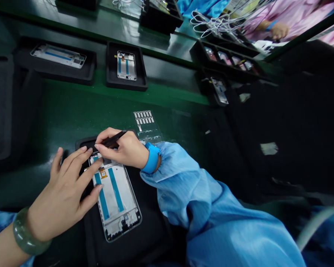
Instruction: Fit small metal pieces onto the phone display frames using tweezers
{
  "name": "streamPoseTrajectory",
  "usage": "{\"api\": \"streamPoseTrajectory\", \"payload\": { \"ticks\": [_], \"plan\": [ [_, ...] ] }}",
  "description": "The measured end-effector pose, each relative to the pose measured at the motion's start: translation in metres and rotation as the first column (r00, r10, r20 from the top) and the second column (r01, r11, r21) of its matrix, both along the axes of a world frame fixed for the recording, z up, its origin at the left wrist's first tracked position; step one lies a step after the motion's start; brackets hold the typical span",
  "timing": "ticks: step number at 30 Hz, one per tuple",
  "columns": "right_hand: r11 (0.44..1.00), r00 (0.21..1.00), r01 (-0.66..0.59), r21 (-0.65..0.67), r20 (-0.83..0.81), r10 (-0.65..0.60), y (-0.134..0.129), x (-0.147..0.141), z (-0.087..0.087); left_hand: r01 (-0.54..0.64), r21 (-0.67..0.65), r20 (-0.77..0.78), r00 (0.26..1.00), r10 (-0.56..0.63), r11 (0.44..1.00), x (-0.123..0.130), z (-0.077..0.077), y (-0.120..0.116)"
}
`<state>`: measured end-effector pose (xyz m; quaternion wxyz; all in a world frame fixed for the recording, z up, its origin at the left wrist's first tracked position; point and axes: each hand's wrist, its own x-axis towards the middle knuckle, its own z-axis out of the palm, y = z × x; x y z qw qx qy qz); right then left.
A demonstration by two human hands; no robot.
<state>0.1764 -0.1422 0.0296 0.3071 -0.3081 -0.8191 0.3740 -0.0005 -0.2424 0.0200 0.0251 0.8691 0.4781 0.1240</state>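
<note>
Black tool: one, pinched in right hand | left hand: spread, touching one phone frame | trayed frames: three

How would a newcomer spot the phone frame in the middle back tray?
On the green bench, look beyond the sheet of white tabs to the small black tray. The frame in it points away from the camera; the left frame lies crosswise, and the right frame sits by the parts box.
</note>
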Motion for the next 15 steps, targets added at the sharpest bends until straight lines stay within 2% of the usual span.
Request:
{"api": "streamPoseTrajectory", "payload": {
  "ticks": [10, 15],
  "plan": [
    [1.0, 1.0, 0.009, 0.009, -0.006, -0.009, 0.003, 0.0005, -0.0019, -0.002, -0.015, 0.009, 1.0, 0.002, 1.0, -0.0006, -0.0004, 0.0007],
    [0.995, 0.998, -0.026, 0.097, 0.059, 0.02, -0.001, -0.0016, 0.0005, -0.012, 0.003, -0.002, 1.0, 0.012, 1.0, -0.0001, 0.0014, 0.0005]
  ]
}}
